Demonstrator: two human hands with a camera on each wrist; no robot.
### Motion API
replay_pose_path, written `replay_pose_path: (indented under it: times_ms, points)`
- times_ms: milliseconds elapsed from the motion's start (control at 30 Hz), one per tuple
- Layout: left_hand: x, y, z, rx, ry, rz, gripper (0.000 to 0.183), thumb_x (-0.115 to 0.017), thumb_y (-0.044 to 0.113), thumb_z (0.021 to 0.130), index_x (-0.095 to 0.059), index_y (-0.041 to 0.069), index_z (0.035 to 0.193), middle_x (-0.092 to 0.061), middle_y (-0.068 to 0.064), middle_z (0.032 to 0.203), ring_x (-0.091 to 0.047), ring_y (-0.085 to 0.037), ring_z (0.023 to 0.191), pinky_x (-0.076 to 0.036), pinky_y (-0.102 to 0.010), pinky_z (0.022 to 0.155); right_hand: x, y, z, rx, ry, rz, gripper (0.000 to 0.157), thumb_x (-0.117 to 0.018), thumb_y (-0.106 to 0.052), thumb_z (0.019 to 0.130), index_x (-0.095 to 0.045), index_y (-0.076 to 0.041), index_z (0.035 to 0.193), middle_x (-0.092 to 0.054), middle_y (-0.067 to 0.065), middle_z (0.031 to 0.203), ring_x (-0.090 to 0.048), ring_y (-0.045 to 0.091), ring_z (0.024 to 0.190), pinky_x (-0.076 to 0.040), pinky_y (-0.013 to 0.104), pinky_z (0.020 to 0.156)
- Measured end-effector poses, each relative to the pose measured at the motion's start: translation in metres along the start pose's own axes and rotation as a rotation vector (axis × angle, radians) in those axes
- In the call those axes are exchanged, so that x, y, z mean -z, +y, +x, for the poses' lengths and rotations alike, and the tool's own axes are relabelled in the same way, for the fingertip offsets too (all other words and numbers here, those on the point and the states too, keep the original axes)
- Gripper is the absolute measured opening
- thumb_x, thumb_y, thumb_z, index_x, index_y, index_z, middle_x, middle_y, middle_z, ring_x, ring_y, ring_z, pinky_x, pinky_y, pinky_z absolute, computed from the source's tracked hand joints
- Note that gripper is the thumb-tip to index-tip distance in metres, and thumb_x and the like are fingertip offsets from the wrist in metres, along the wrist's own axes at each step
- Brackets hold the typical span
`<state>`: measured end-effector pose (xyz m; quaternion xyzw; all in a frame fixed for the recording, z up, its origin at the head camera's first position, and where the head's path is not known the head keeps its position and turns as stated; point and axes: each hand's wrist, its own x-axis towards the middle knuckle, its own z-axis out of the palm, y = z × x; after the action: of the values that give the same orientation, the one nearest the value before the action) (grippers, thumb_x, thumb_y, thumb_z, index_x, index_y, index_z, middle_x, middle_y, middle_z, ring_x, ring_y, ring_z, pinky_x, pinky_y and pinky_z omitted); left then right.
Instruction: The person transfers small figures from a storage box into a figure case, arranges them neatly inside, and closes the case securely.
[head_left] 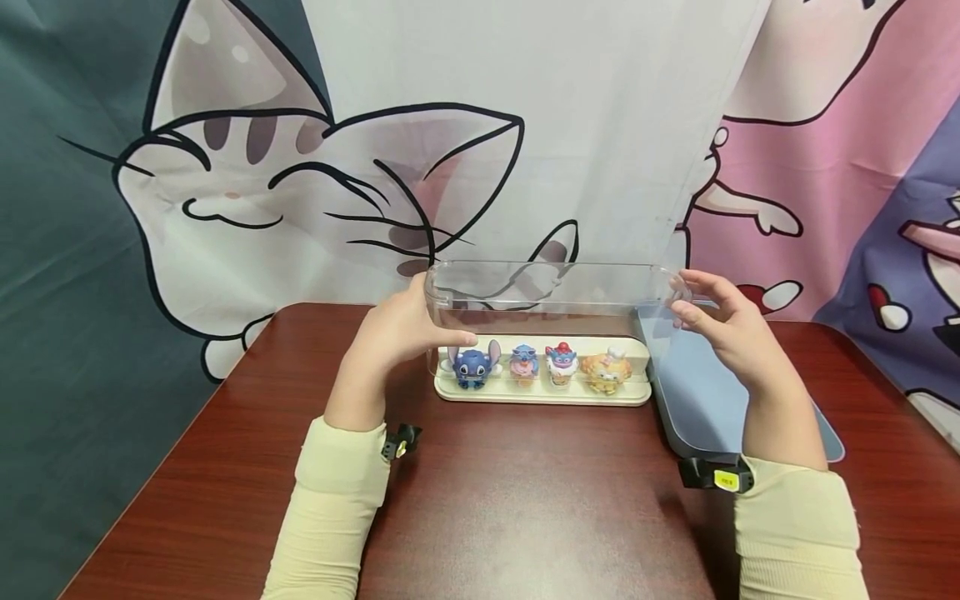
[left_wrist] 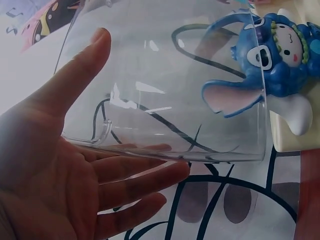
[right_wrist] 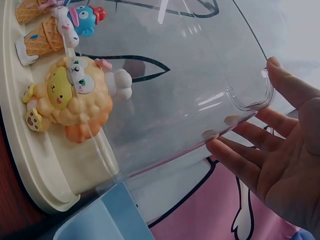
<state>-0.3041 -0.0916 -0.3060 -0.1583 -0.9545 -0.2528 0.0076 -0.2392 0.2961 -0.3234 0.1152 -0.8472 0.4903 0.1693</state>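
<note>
A clear plastic display cover (head_left: 547, 283) is held upright by its two ends above a long cream base (head_left: 543, 398). My left hand (head_left: 393, 329) grips the left end, thumb in front and fingers behind. The right end is pinched between the thumb and fingers of my right hand (head_left: 723, 329). Several small figurines stand in a row on the base: a blue big-eared one (left_wrist: 275, 55) at the left, two ice-cream-cone ones, and a yellow curly-maned lion (right_wrist: 80, 97) at the right. In the wrist views, the cover's lower edge reaches about the figurines' heads.
A blue-grey tray or lid (head_left: 701, 408) lies on the table to the right of the base, partly behind my right forearm. The brown table (head_left: 517, 508) ends at a cartoon-printed curtain (head_left: 600, 108). Each wrist wears a small black camera strap.
</note>
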Motion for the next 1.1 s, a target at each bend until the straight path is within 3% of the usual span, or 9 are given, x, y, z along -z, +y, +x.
replay_pose_path:
  times_ms: [367, 667, 867, 1100]
  points:
    - [-0.003, -0.002, 0.002, 0.022, -0.072, 0.018, 0.107, -0.072, 0.063, 0.064, -0.025, 0.006, 0.141, -0.049, -0.017, 0.131, -0.050, -0.032, 0.115, -0.038, -0.050, 0.092, 0.002, 0.004, 0.001, -0.074, -0.066, -0.006, 0.058, -0.059, -0.012, 0.092, -0.031, 0.000, 0.141, -0.039, 0.013, 0.126, -0.055, -0.006, 0.090, -0.046, 0.012, 0.073]
    - [-0.014, -0.015, 0.013, -0.106, -0.156, -0.061, 0.087, -0.078, 0.046, 0.068, -0.037, 0.009, 0.135, -0.052, -0.008, 0.124, -0.054, -0.026, 0.108, -0.040, -0.044, 0.091, 0.000, 0.014, 0.002, -0.164, -0.164, -0.012, 0.065, -0.060, -0.018, 0.091, -0.027, 0.002, 0.143, -0.030, 0.026, 0.139, -0.056, -0.008, 0.088, -0.046, 0.012, 0.072]
    - [-0.015, -0.015, 0.015, -0.087, -0.164, -0.028, 0.092, -0.079, 0.047, 0.066, -0.035, 0.004, 0.135, -0.053, -0.010, 0.124, -0.054, -0.027, 0.108, -0.040, -0.045, 0.090, 0.001, 0.017, 0.003, -0.208, -0.182, -0.008, 0.066, -0.061, -0.019, 0.091, -0.026, 0.000, 0.144, -0.028, 0.025, 0.142, -0.055, -0.009, 0.088, -0.046, 0.012, 0.072]
    - [-0.018, -0.016, 0.015, -0.007, -0.136, 0.049, 0.091, -0.079, 0.054, 0.061, -0.042, 0.004, 0.127, -0.059, -0.012, 0.117, -0.056, -0.030, 0.106, -0.042, -0.046, 0.087, -0.001, 0.016, 0.005, -0.249, -0.182, 0.021, 0.066, -0.061, -0.020, 0.091, -0.027, -0.001, 0.144, -0.028, 0.023, 0.143, -0.055, -0.009, 0.089, -0.047, 0.014, 0.072]
